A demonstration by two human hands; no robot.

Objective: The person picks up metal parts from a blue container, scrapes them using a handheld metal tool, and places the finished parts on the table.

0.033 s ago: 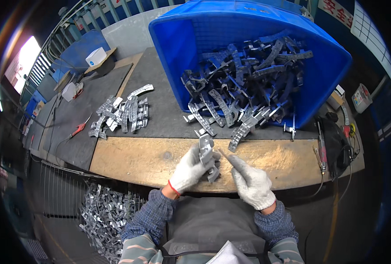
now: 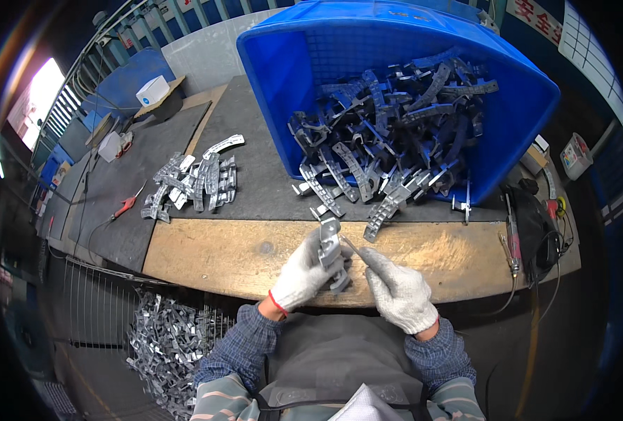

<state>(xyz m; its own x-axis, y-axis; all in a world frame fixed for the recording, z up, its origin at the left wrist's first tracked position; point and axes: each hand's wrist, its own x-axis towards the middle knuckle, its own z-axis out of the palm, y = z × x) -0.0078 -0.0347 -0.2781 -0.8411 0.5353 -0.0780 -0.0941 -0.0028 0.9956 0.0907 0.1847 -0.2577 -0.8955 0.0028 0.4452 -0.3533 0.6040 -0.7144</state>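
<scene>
My left hand (image 2: 301,274), in a white knitted glove with a red cuff edge, grips a curved grey metal bracket (image 2: 329,242) over the wooden board at the bench's front edge. My fingers hide part of its middle. My right hand (image 2: 402,295), gloved the same way, is closed round a thin brownish rod-like tool (image 2: 351,245). The tool's tip is right beside the bracket's right edge; whether they touch I cannot tell. Just beyond my hands, similar brackets (image 2: 388,207) spill from the mouth of a blue plastic bin (image 2: 273,84) lying on its side.
Several brackets (image 2: 199,181) lie piled at left on the dark mat (image 2: 255,161). Red-handled pliers (image 2: 124,206) rest farther left. A pinkish hand tool with a cord (image 2: 513,249) is at right. Below the bench at left, a wire basket (image 2: 87,309) stands by many metal parts (image 2: 167,351).
My right hand has shifted slightly left, bringing the tool's tip up to the bracket. The bracket in my left hand has turned a little.
</scene>
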